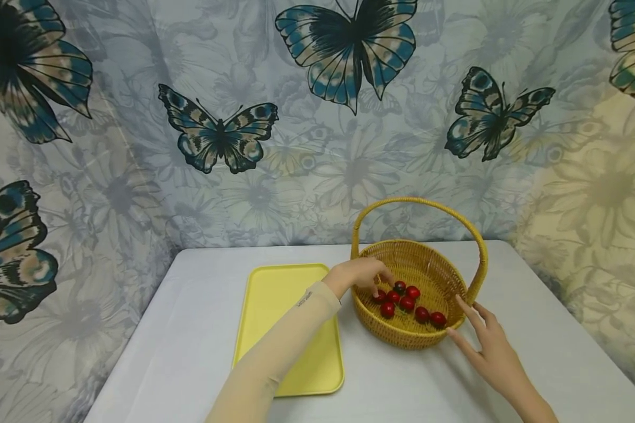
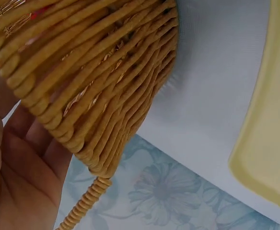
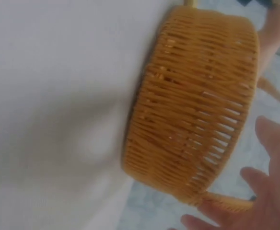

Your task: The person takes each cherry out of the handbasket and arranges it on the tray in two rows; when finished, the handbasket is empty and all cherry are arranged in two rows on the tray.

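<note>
A round woven basket [image 1: 402, 339] with a tall arched handle stands on the table, several small glossy dark-red fruits [image 1: 406, 304] lying inside. Over its left rim reaches my left hand [image 1: 357, 275], thumb and fingers bent down among the fruits with a gap between the tips. In the left wrist view the basket wall [image 2: 97, 81] covers those fingertips. At the basket's right side is my right hand [image 1: 489, 346], fingers spread, fingertips right at the rim and handle base. The right wrist view shows these loose fingers [image 3: 269, 139] beside the handle's lower end.
A yellow rectangular tray [image 1: 259, 305] lies left of the basket, under my left forearm. Both rest on a white-covered table [image 1: 164, 341]. Behind and at the sides hangs a cloth [image 1: 317, 194] printed with flowers and butterflies.
</note>
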Demonstrator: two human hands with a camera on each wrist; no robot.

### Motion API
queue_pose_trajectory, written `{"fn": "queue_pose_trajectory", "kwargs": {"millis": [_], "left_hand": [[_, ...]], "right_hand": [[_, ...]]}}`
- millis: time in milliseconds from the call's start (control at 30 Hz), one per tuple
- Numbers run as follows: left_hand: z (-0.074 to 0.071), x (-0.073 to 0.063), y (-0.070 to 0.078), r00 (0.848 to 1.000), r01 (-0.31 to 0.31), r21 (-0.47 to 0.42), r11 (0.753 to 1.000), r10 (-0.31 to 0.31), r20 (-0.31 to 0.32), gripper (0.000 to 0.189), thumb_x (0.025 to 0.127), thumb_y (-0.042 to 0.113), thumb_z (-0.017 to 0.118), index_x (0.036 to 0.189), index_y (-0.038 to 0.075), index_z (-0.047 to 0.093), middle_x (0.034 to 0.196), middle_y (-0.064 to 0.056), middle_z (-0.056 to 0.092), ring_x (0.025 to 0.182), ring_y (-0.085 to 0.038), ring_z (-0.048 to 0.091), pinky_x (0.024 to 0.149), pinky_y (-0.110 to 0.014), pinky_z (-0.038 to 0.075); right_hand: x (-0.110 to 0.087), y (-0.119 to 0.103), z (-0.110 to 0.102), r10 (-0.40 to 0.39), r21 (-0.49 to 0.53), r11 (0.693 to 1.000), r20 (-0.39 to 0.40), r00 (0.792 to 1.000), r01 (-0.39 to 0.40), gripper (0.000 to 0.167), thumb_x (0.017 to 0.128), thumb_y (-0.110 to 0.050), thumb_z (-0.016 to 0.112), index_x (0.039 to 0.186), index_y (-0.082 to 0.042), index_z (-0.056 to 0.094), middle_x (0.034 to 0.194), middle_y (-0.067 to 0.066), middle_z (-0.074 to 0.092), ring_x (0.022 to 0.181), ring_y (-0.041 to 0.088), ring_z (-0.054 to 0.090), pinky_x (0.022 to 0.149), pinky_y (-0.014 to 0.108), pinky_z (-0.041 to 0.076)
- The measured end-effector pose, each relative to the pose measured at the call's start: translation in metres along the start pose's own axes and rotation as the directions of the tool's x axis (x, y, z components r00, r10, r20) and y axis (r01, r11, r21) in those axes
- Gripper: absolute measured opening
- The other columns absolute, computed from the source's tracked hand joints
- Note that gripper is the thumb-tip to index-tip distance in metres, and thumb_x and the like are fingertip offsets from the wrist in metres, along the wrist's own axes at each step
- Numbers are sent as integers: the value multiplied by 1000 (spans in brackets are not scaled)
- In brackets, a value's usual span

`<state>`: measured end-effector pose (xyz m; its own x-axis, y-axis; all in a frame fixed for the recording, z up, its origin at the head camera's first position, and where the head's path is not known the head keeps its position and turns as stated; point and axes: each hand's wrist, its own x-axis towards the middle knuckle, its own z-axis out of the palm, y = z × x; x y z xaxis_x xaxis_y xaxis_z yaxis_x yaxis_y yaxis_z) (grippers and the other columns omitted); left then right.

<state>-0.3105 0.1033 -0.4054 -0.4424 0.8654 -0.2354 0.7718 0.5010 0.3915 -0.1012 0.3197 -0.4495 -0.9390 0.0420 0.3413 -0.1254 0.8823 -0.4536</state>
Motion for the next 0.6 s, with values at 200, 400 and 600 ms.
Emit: {"fn": "queue_pose_trajectory", "kwargs": {"millis": [200, 400, 600], "left_hand": [[0, 5, -6, 999, 33, -75, 997, -30, 44, 44, 78, 6, 71, 120, 19, 64, 119, 0, 60, 105, -13, 57, 79, -16, 47], [2, 11, -14, 997, 54, -114, 992, -46, 64, 43, 77, 3, 72, 118, 18, 65, 118, -1, 61, 109, -15, 56, 80, -18, 48], [4, 17, -17, 994, 72, -115, 991, -62, 86, 41, 76, 2, 73, 113, 20, 67, 113, -2, 63, 103, -13, 57, 80, -18, 49]], "right_hand": [[10, 10, 6, 21, 128, 991, 57, 998, -28, 71, 92, -28, 58, 149, -25, 17, 140, 41, 15, 120, 63, 24, 74, 79, 28], [16, 19, 15, 26, 228, 973, 84, 996, -45, 71, 93, -24, 56, 150, -27, 13, 149, 32, -6, 127, 62, 9, 75, 81, 23], [17, 25, 23, 5, 340, 939, 150, 989, -56, 68, 97, -21, 47, 150, -26, 5, 151, 27, -5, 132, 57, 5, 84, 77, 24]]}}
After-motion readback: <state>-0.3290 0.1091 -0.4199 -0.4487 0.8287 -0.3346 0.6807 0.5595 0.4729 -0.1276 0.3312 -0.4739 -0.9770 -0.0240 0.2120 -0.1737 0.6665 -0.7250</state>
